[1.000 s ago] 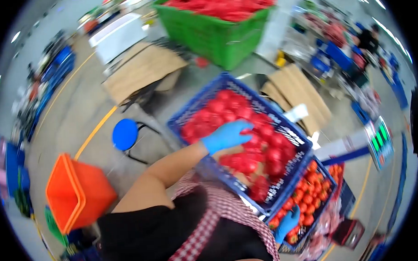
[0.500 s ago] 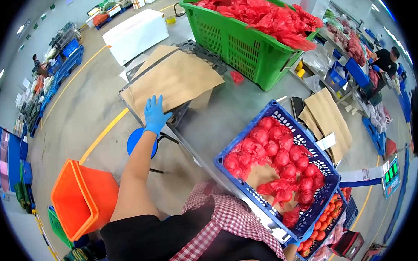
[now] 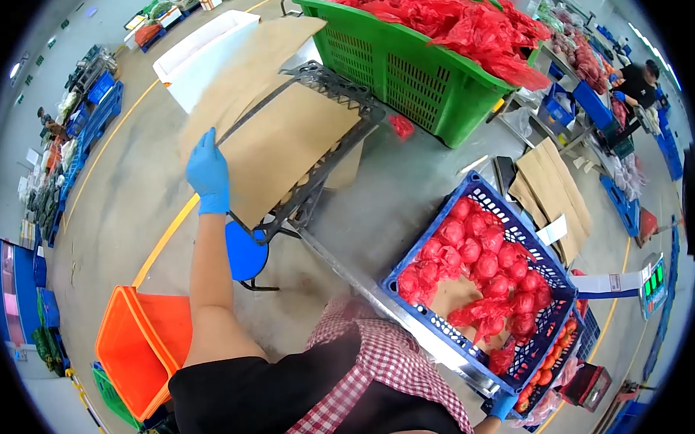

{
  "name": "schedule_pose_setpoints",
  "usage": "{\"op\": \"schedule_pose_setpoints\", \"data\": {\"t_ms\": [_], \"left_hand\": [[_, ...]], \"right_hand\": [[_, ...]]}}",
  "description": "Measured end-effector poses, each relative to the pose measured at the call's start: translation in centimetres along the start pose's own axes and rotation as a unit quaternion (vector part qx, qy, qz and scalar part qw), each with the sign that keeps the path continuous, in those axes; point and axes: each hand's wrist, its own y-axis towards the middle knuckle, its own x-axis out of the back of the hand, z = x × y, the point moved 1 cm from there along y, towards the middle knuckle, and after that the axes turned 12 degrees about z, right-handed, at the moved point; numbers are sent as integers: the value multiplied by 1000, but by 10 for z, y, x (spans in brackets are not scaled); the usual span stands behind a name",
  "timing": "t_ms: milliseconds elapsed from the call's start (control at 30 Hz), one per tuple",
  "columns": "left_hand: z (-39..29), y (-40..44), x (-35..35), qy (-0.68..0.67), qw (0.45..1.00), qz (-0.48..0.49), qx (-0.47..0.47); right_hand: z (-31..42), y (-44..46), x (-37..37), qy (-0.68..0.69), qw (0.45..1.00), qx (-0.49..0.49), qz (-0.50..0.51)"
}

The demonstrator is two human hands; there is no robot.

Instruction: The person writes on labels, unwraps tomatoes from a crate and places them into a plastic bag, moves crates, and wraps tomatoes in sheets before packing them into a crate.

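My left hand (image 3: 209, 174), in a blue glove, pinches the near edge of a brown paper sheet (image 3: 240, 87). The sheet is raised and blurred, tilting away to the upper left. Beneath it, more brown paper (image 3: 295, 135) lies in a black plastic crate (image 3: 316, 189) at the table's edge. My right hand (image 3: 502, 404), also gloved, grips the near corner of a blue crate (image 3: 443, 328); its fingers are partly hidden. Inside that crate, several round items in red plastic bags (image 3: 485, 266) lie on brown paper.
A green crate (image 3: 427, 99) heaped with red bags (image 3: 440, 19) stands on the metal table (image 3: 363, 228). Orange bins (image 3: 142, 350) and a blue stool (image 3: 245, 251) are on the left. Tomatoes (image 3: 548, 367), a scale display (image 3: 654, 285) and folded brown paper (image 3: 553, 198) are on the right.
My left hand has closed on the top paper sheet and lifted it up and to the left, uncovering the paper in the black crate. My right hand stays at the blue crate's corner.
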Motion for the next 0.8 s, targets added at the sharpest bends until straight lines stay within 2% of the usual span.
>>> {"op": "schedule_pose_setpoints", "data": {"t_ms": [33, 67, 100, 133, 200, 233, 300, 333, 400, 433, 467, 500, 533, 567, 633, 700, 800], "left_hand": [[13, 5, -2, 22, 999, -28, -12], [26, 10, -4, 44, 997, -55, -24], [41, 11, -9, 60, 996, -59, -6], [55, 11, -14, 63, 997, -52, 9], [84, 1, -23, 72, 996, -34, 51], [99, -7, -26, 75, 995, -28, 64], [120, -19, -31, 75, 994, -24, 81], [127, -25, -30, 56, 994, -23, 92], [138, -43, -28, 19, 993, -20, 119], [141, -51, -24, 7, 991, -17, 129], [145, -61, -20, 0, 990, -20, 142], [150, -70, -16, -6, 988, -23, 154], [154, -79, -12, -13, 986, -29, 166], [157, -89, -6, -31, 986, -40, 158], [165, -111, 12, -45, 985, -34, 164], [180, -141, 25, -64, 982, -27, 177], [200, -184, 46, -58, 973, -1, 223]], "right_hand": [[0, -7, -1, -76, 978, -118, 153], [1, -15, -1, -175, 909, -196, 322], [96, -47, -11, -11, 877, -350, 328], [129, -61, -21, -46, 848, -280, 449], [206, -70, -30, -79, 832, -49, 546], [244, -75, -35, -84, 817, 68, 567], [388, -90, -45, -80, 818, 32, 569], [436, -94, -55, -19, 822, -25, 568], [488, -83, -92, 175, 788, 173, 564], [545, -86, -114, 233, 778, 214, 542], [579, -77, -149, 260, 760, 216, 555], [607, -70, -184, 264, 744, 181, 586], [617, -53, -230, 200, 755, 176, 599], [633, -54, -273, 197, 755, 154, 606], [657, -59, -349, 147, 756, 63, 635], [667, -65, -409, 194, 763, -28, 616], [675, -89, -450, 271, 740, -122, 604]]}}
